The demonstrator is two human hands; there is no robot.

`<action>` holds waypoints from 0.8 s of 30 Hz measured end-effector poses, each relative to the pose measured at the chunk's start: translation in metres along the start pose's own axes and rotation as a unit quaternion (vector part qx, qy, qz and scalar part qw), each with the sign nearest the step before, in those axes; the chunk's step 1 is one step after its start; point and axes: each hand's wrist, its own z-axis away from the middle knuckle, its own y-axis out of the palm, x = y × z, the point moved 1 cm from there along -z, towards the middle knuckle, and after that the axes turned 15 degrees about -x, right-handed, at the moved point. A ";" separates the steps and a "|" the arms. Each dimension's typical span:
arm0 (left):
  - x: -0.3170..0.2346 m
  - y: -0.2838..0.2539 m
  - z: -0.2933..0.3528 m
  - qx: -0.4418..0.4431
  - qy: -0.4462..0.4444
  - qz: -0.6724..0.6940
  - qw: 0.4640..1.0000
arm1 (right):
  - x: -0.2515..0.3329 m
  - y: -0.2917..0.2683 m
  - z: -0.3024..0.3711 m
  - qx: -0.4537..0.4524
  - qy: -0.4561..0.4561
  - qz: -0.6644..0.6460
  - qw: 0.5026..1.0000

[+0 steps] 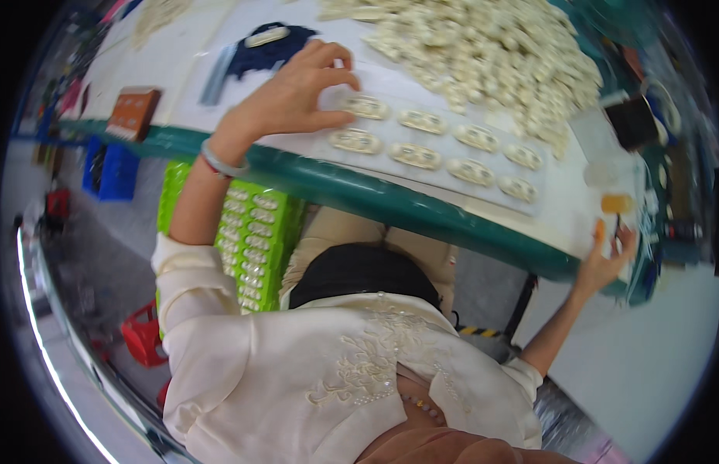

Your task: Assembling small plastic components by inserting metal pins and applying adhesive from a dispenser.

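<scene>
My left hand (pixel 303 94) is over the left end of a pale flat tray (pixel 452 133), its thumb and fingers apart. Between them, at the back left corner, lies a cream oval plastic part (pixel 365 107); I cannot see a grip on it. Several like parts lie in two rows on the tray, showing small round details. At the table's right edge, my right hand (pixel 604 263) has its fingers drawn together around a thin dark item, too small to name, beside a small amber container (pixel 616 203). One fingertip there wears an orange cover.
A big heap of cream parts (pixel 483 54) fills the back. A dark blue cloth (pixel 274 50) bears one part. A brown box (pixel 133 113) stands left. Below the green table edge (pixel 359 189), a green crate (pixel 251 240) holds rows of parts. A black box (pixel 636 124) is right.
</scene>
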 end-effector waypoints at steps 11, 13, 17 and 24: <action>0.017 0.011 -0.020 0.093 -0.026 0.061 0.993 | 0.108 0.047 0.007 0.437 -0.125 -0.141 0.880; 0.014 0.000 -0.011 0.040 -0.068 0.102 0.992 | 0.106 0.049 0.008 0.431 -0.170 -0.133 0.876; 0.004 -0.060 0.029 -0.099 -0.250 0.208 0.941 | 0.091 0.034 0.000 0.358 -0.111 -0.182 0.909; -0.049 -0.137 0.242 -0.343 -0.438 0.156 0.816 | 0.184 0.004 0.066 0.365 -0.025 -0.381 0.849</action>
